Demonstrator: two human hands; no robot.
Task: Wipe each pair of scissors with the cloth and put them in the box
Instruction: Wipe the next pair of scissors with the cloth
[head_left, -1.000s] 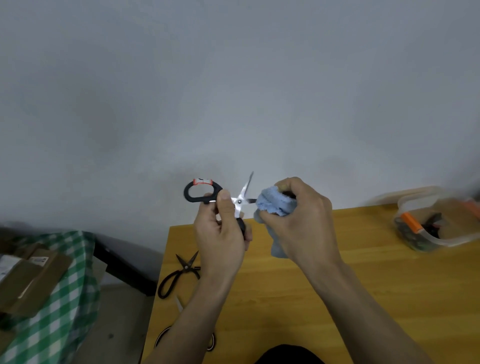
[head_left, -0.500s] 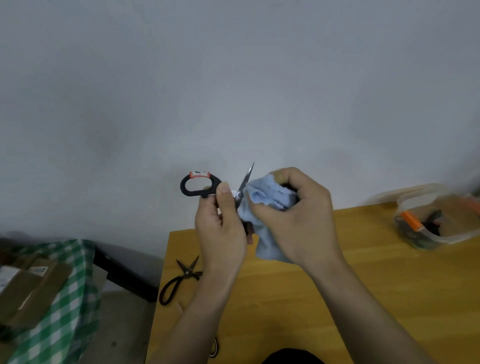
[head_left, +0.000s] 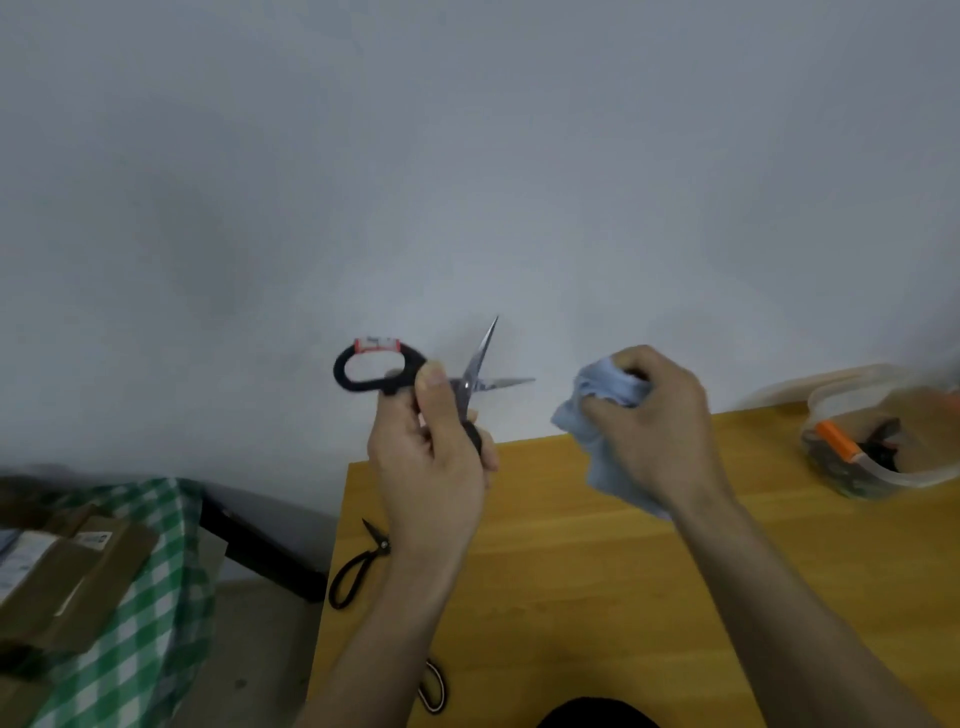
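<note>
A pair of black-handled scissors (head_left: 415, 379) is held up in front of the grey wall (head_left: 467, 156) by the left hand (head_left: 431, 462), whose fingers and thumb are curled round the lower handle and the pivot. The blades are spread apart, one pointing toward 1 o'clock and the other toward 3 o'clock. The upper handle loop, marked with a red-and-white label, juts out at 10 o'clock from the thumb.

At 3 o'clock from the blades, well apart from them, a bunched light-blue cloth (head_left: 602, 421) is gripped by the right hand (head_left: 654, 421), fingers curled tightly into it; a fold of cloth hangs below the wrist. No contact between cloth and blades is seen.

The clear plastic box (head_left: 893, 478) is set on the wooden table (head_left: 597, 597) at 3 o'clock from the right hand, near the frame edge. Dark scissors and an orange-handled item are seen inside, though blurred. A pale lid-like shape is seen behind it.

On the table's left edge, at 7 o'clock from the left hand, a pair of all-black scissors (head_left: 358, 566) lies partly hidden by the left forearm. Another looped handle (head_left: 434, 686) is glimpsed at 6 o'clock, beside the same forearm. A green checked cloth (head_left: 156, 597) bearing cardboard boxes (head_left: 67, 577) is seen at 8 o'clock, off the table.
</note>
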